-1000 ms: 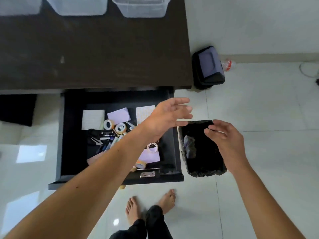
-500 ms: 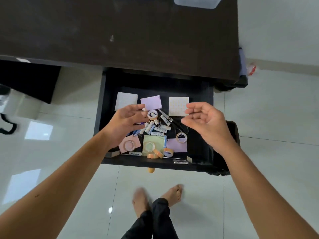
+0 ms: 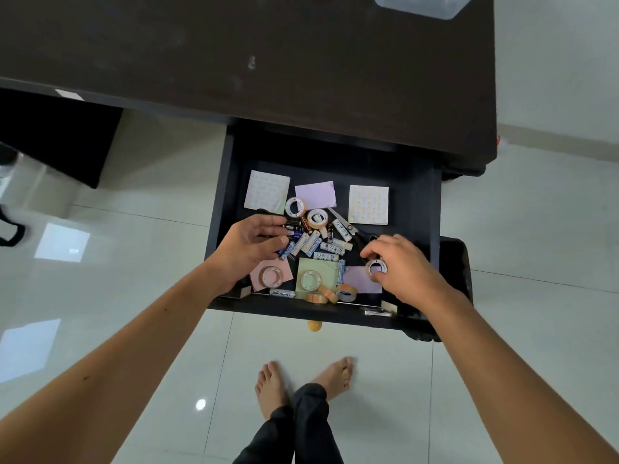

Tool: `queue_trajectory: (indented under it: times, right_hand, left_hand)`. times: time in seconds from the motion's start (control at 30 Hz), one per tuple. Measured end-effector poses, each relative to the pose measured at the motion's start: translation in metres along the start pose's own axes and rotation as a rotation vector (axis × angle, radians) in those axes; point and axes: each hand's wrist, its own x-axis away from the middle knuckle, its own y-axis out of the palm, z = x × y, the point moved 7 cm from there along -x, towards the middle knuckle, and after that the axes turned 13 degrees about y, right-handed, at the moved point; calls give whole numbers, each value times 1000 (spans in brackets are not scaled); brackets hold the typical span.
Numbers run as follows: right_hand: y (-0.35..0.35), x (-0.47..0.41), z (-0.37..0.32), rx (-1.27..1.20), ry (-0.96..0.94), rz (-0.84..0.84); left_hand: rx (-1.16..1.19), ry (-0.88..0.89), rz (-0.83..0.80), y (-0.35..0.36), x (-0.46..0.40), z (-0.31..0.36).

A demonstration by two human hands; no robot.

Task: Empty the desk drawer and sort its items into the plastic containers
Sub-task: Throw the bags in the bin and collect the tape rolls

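Drawer (image 3: 425, 209), dark, rectangular, stood pulled out from under the dark tabletop (image 3: 234, 55). Contents, back row: two pale patterned square pads (image 3: 267, 189) and (image 3: 368, 204), w/ a lilac pad (image 3: 316, 194) between them. Just in front: two tape rolls (image 3: 295, 207) and (image 3: 317, 219), ring-shaped, clear to tan. Centre: loose pile of batteries (image 3: 310, 243), cylindrical, some dark, some white w/ blue print. Scissors (image 3: 345, 227) lay diagonally beside the pile, handles dark. Front row: pink pad (image 3: 284, 274) carrying a tape ring; green pad (image 3: 326, 267) carrying another; lilac pad (image 3: 358, 283) at right. More small tan rolls (image 3: 346, 292) lay along the front wall, beside one battery (image 3: 282, 293) lying flat.

Left hand (image 3: 249, 251) was inside the drawer at the left of the battery pile, fingers (image 3: 273, 226) partly curled onto the dark batteries; whether any was gripped could not be told. Right hand (image 3: 402, 266) was at the right side, fingers (image 3: 371, 251) closed around a tape roll (image 3: 375, 266), ring-shaped w/ white core, over the lilac pad.

One clear plastic container (image 3: 425, 5) sat at the far edge of the tabletop, mostly out of frame; contents not visible. Black bin (image 3: 455, 262) stood on the glossy tile floor (image 3: 134, 262), touching the drawer's right side. A small orange round item (image 3: 315, 325) showed at the drawer front's lower edge.
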Motion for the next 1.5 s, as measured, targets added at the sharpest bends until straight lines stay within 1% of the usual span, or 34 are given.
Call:
queue_trajectory:
  times: [0.07, 0.2, 0.3, 0.37, 0.43, 0.53, 0.7, 0.83, 0.93, 1.1, 1.2, 1.33, 1.5]
  right_hand:
    - [1, 0, 0, -3, 1, 15]
    - [0, 0, 3, -104, 31, 1]
    - [-5, -1, -1, -311, 40, -9]
    - [-7, -3, -9, -407, 23, -3]
    - [-6, -8, -20, -442, -1, 17]
    - [-3, -20, -35, -490, -22, 41]
    - [6, -33, -49, -461, -55, 54]
    - [16, -37, -53, -392, -57, 60]
    - [16, -40, -54, -386, -40, 72]
    - [11, -41, -54, -430, -24, 95]
    - [9, -41, -55, -439, -28, 102]
    - [5, -41, -54, -454, -24, 113]
    - [-5, -48, -57, -548, -36, 183]
  left_hand:
    - [-37, 38, 9, 0, -3, 1]
    - [-125, 108, 49, -3, -13, 4]
    - [-186, 128, 75, -5, -21, 3]
    - [-222, 148, 99, -6, -24, 4]
    - [-234, 152, 106, -6, -28, 2]
    - [-266, 127, 73, -2, -31, -3]
    - [-325, 190, 64, -3, -35, -1]
    - [-350, 186, 58, -3, -38, -3]
    - [-378, 170, 46, -2, -45, 1]
    - [-546, 209, 9, 5, -55, 14]
    - [-596, 226, 60, 6, -55, 17]
    - [-551, 217, 169, 0, -55, 12]
    - [-611, 304, 166, 0, -54, 11]
